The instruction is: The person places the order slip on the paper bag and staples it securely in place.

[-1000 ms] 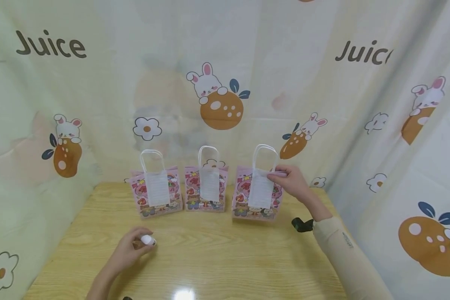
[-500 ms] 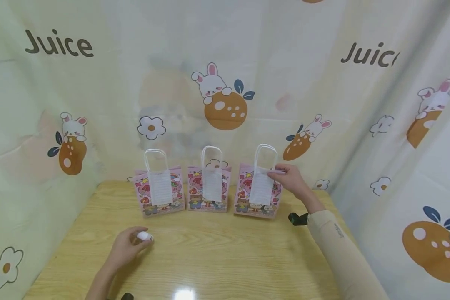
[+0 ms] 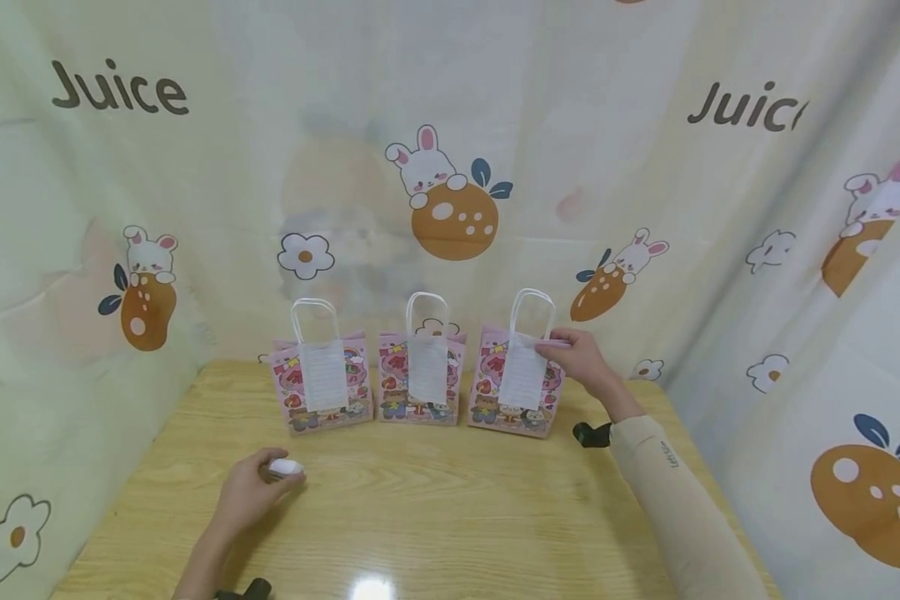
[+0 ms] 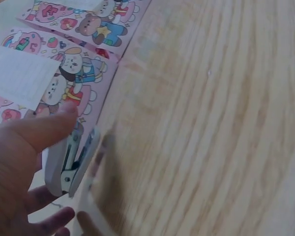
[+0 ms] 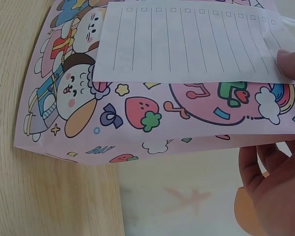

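My left hand (image 3: pixel 249 493) holds a small white stapler (image 3: pixel 286 468) between thumb and fingers, over the table left of centre. In the left wrist view the stapler (image 4: pixel 57 169) is seen from the side, its two arms spread apart. My right hand (image 3: pixel 588 362) pinches the top edge of the rightmost pink paper gift bag (image 3: pixel 484 410) together with a white lined slip of paper (image 3: pixel 521 379). The right wrist view has the thumb on the slip (image 5: pixel 187 42) and the fingers behind the bag's front panel (image 5: pixel 132 115).
Two matching bags stand to the left, the middle bag (image 3: pixel 392 410) and the left bag (image 3: pixel 297 418), each with a white slip on its front and white handles. A black object (image 3: pixel 592 434) is beside the right sleeve. A printed curtain (image 3: pixel 345 183) hangs behind the wooden table (image 3: pixel 435 517).
The stapler has turned in my left hand to lie more level, and that hand has shifted slightly. My right hand keeps its pinch on the bag and slip. The head view has shifted slightly.
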